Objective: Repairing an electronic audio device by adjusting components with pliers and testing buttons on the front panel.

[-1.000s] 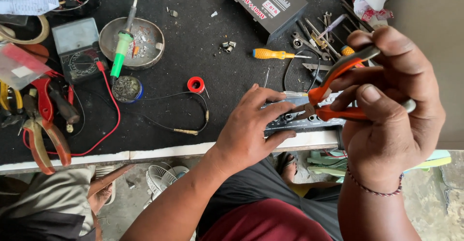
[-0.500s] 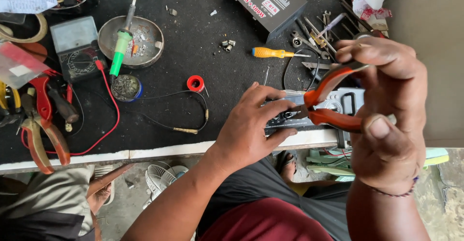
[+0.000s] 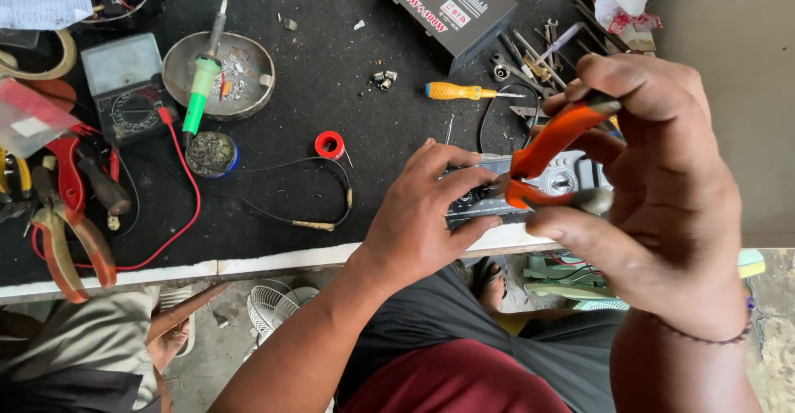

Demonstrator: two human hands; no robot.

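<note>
My right hand (image 3: 662,189) grips orange-handled pliers (image 3: 551,144), whose jaws point left at a small black and silver electronic unit (image 3: 497,189) at the front edge of the bench. My left hand (image 3: 422,214) lies over the left part of that unit and holds it down, fingers spread across its top. The plier jaws meet the unit just right of my left fingertips; the exact contact point is hidden.
On the black bench (image 3: 331,73) lie a yellow-handled screwdriver (image 3: 460,91), a red solder spool (image 3: 330,144), a green soldering iron in a metal bowl (image 3: 218,69), a multimeter (image 3: 124,90) with red lead, red pliers (image 3: 66,214) and a black box (image 3: 455,7). Loose tools (image 3: 538,48) at the back right.
My right hand has swung the orange pliers from a raised angle to a flatter one, closer to the unit, and come nearer the camera. My left hand stays on the unit.
</note>
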